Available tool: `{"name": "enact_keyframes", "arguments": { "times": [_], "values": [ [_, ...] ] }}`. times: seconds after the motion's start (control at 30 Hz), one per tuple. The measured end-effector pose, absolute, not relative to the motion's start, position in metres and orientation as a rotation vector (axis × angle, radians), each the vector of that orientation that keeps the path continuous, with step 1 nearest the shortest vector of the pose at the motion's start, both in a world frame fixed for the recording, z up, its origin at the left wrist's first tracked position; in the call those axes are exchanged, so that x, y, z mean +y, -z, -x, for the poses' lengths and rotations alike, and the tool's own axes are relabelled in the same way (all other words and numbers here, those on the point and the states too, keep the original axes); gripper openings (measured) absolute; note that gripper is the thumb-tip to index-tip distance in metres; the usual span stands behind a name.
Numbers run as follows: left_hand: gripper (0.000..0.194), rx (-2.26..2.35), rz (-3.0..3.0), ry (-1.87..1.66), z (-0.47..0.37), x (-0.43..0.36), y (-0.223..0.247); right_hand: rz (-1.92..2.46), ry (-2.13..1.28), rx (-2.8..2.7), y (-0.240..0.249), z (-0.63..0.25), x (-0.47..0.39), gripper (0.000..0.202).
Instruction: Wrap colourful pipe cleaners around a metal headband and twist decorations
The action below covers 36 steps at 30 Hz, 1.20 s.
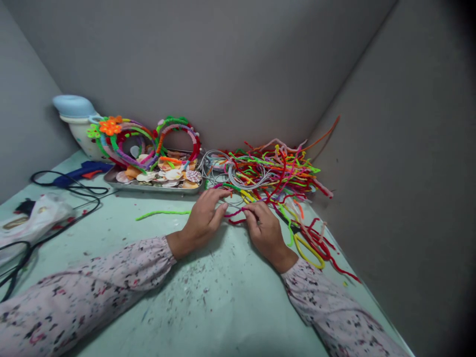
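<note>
Between my two hands runs a short stretch of purple pipe cleaner (235, 214), near the middle of the table. My right hand (266, 233) is closed, thumb against fingers, on its right end. My left hand (206, 218) is closed round the other end, with the fingertips partly hidden. Thin grey wire shows just beyond the fingers, next to a yellow and green fuzzy length (247, 196). A dark red pipe cleaner (237, 221) lies below the purple one. Out from under my left hand, a lime green pipe cleaner (163, 213) stretches leftward.
Behind my hands lie wire coils (250, 173) and a heap of coloured pipe cleaners (286, 166). A metal tray (156, 189) holds shells and wrapped headbands (178, 124). Yellow-handled scissors (308, 252) rest at right. At left are a blue glue gun (80, 172), black cable (91, 201) and white container (84, 134).
</note>
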<state>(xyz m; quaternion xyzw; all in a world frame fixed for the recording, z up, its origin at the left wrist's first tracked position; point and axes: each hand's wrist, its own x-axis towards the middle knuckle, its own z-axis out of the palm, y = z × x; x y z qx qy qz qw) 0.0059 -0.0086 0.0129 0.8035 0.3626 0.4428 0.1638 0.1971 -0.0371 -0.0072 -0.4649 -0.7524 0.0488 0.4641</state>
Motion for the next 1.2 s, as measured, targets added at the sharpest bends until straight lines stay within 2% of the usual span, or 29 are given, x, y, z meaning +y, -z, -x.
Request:
{"name": "enact_keyframes", "arguments": {
  "times": [0.13, 0.33, 0.63, 0.87, 1.1, 1.2],
  "values": [
    [0.036, 1.066, -2.096, -1.31, -0.006, -0.009, -0.011, 1.168, -0.103, -1.745, 0.006, -0.199, -0.036, 0.017],
    [0.024, 1.027, -2.148, -1.097, -0.007, -0.007, -0.009, 1.167, -0.1, -1.73, 0.005, -0.199, -0.036, 0.016],
    [0.024, 0.911, -2.24, -0.961, -0.008, -0.007, -0.005, 1.154, -0.109, -1.823, 0.008, -0.199, -0.036, 0.016],
    [0.027, 0.902, -2.311, -1.041, -0.008, -0.006, -0.003, 1.143, -0.124, -1.857, 0.007, -0.197, -0.037, 0.014],
    [0.008, 1.034, -2.305, -1.233, -0.007, -0.004, -0.004, 1.147, -0.143, -1.852, 0.007, -0.198, -0.037, 0.014],
    [0.011, 1.124, -2.29, -1.393, -0.007, -0.005, -0.009, 1.15, -0.144, -1.854, 0.008, -0.198, -0.037, 0.013]
  ]
}}
